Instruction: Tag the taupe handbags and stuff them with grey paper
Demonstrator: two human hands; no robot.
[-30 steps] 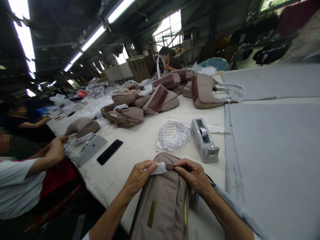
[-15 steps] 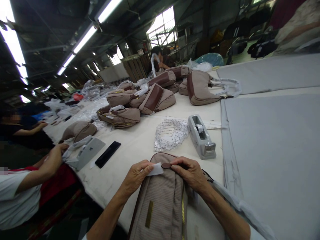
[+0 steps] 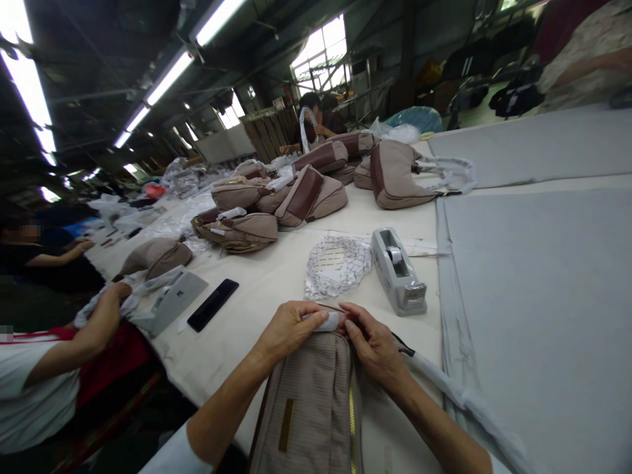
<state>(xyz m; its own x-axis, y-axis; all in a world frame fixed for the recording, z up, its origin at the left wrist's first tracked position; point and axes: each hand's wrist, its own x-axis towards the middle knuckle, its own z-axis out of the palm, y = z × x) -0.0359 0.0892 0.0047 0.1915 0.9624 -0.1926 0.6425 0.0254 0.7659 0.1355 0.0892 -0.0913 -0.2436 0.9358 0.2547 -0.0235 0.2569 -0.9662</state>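
A striped taupe handbag point(image 3: 316, 395) with a gold zipper point(image 3: 352, 421) and a brass-coloured plate point(image 3: 286, 424) lies right in front of me. My left hand point(image 3: 291, 329) pinches a small white wrapping slip point(image 3: 330, 321) over the bag's far end. Close beside it, my right hand point(image 3: 372, 339) is closed at the slip's right end, where the brown leather tab is; my fingers cover most of that tab. A strap wrapped in white point(image 3: 444, 378) runs from the bag under my right forearm.
Beyond the bag are a grey tape dispenser point(image 3: 399, 270) and a clear bag of labels point(image 3: 336, 266). A black phone point(image 3: 213, 305) lies to the left, near another dispenser point(image 3: 178, 299) and a co-worker's arm point(image 3: 93, 332). Several handbags point(image 3: 311, 197) are piled farther back.
My left hand has moved right and slightly up, bringing the white slip onto the leather tab. The two hands are closer together, and the bag has shifted slightly left.
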